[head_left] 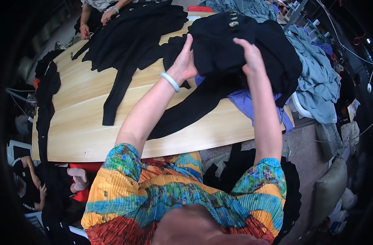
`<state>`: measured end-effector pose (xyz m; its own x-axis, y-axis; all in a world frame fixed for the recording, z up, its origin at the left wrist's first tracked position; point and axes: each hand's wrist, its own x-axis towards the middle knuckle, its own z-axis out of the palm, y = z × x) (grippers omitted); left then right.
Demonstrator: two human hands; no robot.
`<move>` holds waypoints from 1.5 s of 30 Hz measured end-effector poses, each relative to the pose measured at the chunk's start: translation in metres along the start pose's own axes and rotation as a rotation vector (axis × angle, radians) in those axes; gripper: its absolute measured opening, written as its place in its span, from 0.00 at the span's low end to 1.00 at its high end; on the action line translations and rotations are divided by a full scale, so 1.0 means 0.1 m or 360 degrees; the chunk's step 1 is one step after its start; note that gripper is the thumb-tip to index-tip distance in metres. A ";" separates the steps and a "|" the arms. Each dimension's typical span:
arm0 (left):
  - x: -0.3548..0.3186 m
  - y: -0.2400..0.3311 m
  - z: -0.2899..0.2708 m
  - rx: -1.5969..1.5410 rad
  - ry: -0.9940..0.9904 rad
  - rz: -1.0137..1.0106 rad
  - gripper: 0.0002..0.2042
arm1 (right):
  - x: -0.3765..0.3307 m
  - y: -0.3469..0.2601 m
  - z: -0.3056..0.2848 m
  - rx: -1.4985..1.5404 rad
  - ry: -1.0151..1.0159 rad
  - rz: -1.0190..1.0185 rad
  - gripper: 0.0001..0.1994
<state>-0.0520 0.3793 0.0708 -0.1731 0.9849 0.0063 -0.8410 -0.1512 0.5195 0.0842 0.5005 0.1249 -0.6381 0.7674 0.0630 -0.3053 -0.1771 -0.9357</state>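
Observation:
A black garment [231,45] with round metal buttons is bunched up above the right part of a pale wooden table [84,122]. My left hand [184,61] grips its left edge, a pale bangle on that wrist. My right hand [250,55] holds its right side, fingers curled over the cloth. One long black sleeve trails down across the table toward my left arm. A purple cloth [245,104] lies under the garment at the table's right edge.
Another black garment [129,36] is spread on the far side, where another person's hands [109,15] work on it. A heap of grey-blue cloth [317,77] sits at the right. More black fabric [45,106] hangs over the table's left edge; a person sits low on the left.

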 end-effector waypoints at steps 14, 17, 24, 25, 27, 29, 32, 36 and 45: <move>-1.94 0.29 -0.53 0.1143 0.0352 -0.0311 0.11 | -1.97 1.34 1.38 -0.0622 -0.0632 0.0139 0.27; -2.28 0.29 -0.69 0.1303 0.0442 -0.0348 0.25 | -2.26 1.62 1.39 -0.0364 -0.0864 0.0231 0.29; -2.71 0.64 -0.56 0.2516 0.0099 -0.0053 0.36 | -2.26 1.98 0.66 0.0559 -0.0106 0.1147 0.20; -2.79 0.69 -0.49 0.2832 0.0011 0.0016 0.37 | -2.19 2.02 0.66 0.0777 -0.0130 0.1044 0.20; -3.01 0.73 -0.34 0.2928 -0.0204 0.0224 0.35 | -2.08 2.08 0.77 0.0928 -0.0044 0.1001 0.21; -3.23 0.76 -0.22 0.3073 -0.0467 0.0327 0.31 | -2.04 2.08 0.94 0.1146 -0.0066 0.0956 0.19; -3.63 0.78 -0.16 0.3278 -0.0488 0.0112 0.32 | -2.02 2.07 1.22 0.1298 -0.0184 0.0909 0.18; -3.99 0.86 -0.32 0.3666 -0.0187 -0.0053 0.30 | -1.94 1.99 1.38 0.1241 -0.0274 0.0790 0.18; -4.19 1.09 -1.13 0.3995 0.0306 0.0621 0.29 | -1.22 2.05 0.86 0.0129 0.0013 0.0177 0.17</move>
<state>-0.1284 -0.0594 0.0284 -0.2307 0.9186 0.3209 0.9730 0.2218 0.0644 0.0386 0.3173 -0.0445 -0.6653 0.7453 -0.0430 -0.2891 -0.3103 -0.9056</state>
